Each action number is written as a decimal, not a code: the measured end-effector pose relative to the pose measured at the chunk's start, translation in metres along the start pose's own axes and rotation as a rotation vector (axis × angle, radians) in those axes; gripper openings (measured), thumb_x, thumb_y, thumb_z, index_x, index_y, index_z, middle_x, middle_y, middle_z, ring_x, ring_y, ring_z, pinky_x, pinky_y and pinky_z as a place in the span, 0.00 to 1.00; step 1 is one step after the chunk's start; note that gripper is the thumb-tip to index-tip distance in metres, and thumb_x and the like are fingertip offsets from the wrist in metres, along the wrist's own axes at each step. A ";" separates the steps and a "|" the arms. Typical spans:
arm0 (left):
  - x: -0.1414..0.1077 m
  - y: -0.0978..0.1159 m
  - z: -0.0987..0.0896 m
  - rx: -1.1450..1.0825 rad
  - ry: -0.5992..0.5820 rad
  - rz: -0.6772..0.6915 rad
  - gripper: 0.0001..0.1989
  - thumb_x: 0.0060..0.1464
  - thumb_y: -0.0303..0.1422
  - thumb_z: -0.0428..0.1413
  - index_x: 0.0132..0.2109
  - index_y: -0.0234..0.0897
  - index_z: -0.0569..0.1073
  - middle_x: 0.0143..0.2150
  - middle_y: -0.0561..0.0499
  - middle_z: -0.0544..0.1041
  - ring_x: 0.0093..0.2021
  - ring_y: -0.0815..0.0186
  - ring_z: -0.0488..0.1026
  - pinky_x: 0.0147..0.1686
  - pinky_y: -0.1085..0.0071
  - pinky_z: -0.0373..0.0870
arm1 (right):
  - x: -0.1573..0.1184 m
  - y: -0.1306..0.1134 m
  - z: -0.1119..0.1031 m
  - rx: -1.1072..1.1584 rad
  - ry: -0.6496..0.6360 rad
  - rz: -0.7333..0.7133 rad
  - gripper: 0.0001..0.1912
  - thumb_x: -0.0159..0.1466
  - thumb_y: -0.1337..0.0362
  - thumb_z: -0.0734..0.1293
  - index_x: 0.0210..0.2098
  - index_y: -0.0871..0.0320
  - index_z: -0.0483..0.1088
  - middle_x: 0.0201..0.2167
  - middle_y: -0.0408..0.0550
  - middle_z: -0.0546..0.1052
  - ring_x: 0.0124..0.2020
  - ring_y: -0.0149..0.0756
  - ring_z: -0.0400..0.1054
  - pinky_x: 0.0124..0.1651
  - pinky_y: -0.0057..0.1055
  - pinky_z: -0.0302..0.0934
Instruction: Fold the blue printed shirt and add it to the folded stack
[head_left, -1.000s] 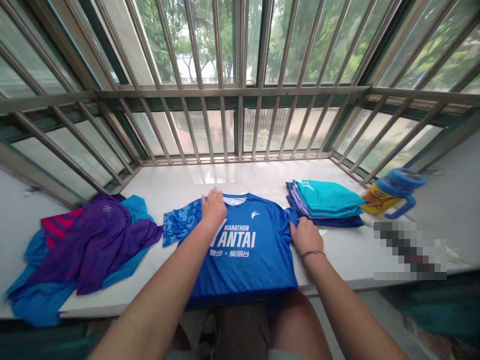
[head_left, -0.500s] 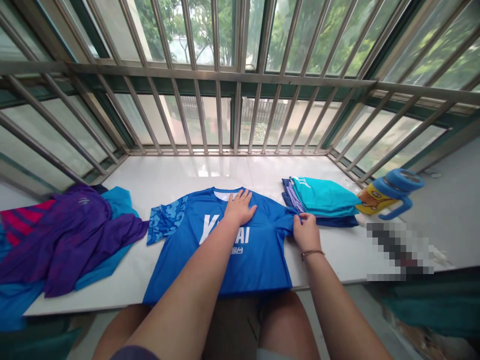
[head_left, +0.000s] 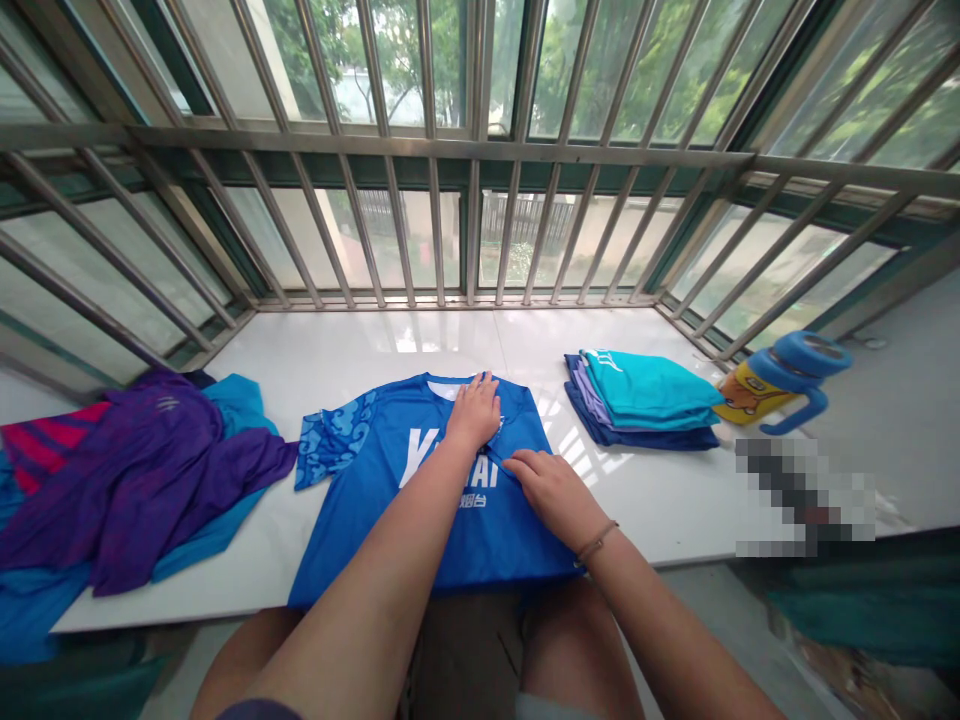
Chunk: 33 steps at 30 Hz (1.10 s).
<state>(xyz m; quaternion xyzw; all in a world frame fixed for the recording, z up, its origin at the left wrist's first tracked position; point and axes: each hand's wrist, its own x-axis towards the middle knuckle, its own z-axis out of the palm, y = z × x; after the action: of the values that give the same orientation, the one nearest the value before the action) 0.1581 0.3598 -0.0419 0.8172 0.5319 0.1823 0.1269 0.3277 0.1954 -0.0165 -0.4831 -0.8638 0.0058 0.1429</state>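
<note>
A blue marathon T-shirt (head_left: pixel 375 490) with white lettering lies front-up on the white ledge (head_left: pixel 360 350). My left hand (head_left: pixel 474 410) presses flat on its chest just below the collar. My right hand (head_left: pixel 551 487) rests on the shirt's right side, where the right sleeve is folded inward over the body, fingers laid on the cloth. The left sleeve, with a cloud pattern, still lies spread out.
A stack of folded shirts (head_left: pixel 645 400), turquoise on top, sits to the right. A heap of purple, blue and red garments (head_left: pixel 135 470) lies at the left. A yellow bottle with blue lid (head_left: pixel 780 385) lies beyond the stack. Metal window bars (head_left: pixel 450 160) enclose the ledge.
My right hand has carried the right sleeve inward and now lies on the shirt's body. My left hand moved from the left shoulder to the chest and stays there.
</note>
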 end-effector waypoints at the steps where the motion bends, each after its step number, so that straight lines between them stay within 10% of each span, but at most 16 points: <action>1: 0.000 -0.001 -0.001 -0.031 0.022 0.001 0.27 0.75 0.33 0.43 0.74 0.37 0.71 0.80 0.44 0.64 0.81 0.54 0.57 0.80 0.46 0.54 | -0.003 -0.002 0.000 0.016 0.004 0.002 0.18 0.76 0.69 0.63 0.62 0.53 0.76 0.57 0.54 0.82 0.50 0.45 0.77 0.53 0.43 0.72; 9: -0.006 -0.009 -0.007 -0.179 0.065 0.159 0.18 0.75 0.40 0.52 0.60 0.47 0.84 0.68 0.50 0.81 0.71 0.58 0.73 0.75 0.56 0.65 | -0.028 0.004 -0.008 0.175 0.222 0.200 0.18 0.80 0.57 0.60 0.59 0.52 0.78 0.54 0.57 0.84 0.57 0.50 0.78 0.63 0.51 0.72; 17: -0.004 -0.012 -0.009 -0.194 -0.010 0.204 0.14 0.60 0.48 0.69 0.49 0.48 0.86 0.63 0.50 0.84 0.67 0.54 0.76 0.71 0.56 0.68 | -0.048 0.014 0.024 0.042 0.001 0.324 0.35 0.79 0.49 0.61 0.77 0.63 0.63 0.78 0.65 0.63 0.78 0.60 0.58 0.75 0.64 0.59; 33: -0.004 -0.014 -0.010 -0.230 0.049 0.158 0.05 0.60 0.36 0.67 0.34 0.43 0.85 0.56 0.49 0.87 0.57 0.55 0.82 0.62 0.59 0.75 | -0.066 0.023 0.036 0.076 0.413 0.526 0.13 0.75 0.59 0.64 0.50 0.56 0.78 0.54 0.60 0.83 0.58 0.53 0.76 0.65 0.53 0.70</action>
<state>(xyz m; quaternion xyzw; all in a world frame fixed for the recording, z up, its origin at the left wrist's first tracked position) 0.1403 0.3623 -0.0390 0.8319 0.4442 0.2716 0.1920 0.3707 0.1574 -0.0704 -0.6748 -0.6615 -0.0230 0.3264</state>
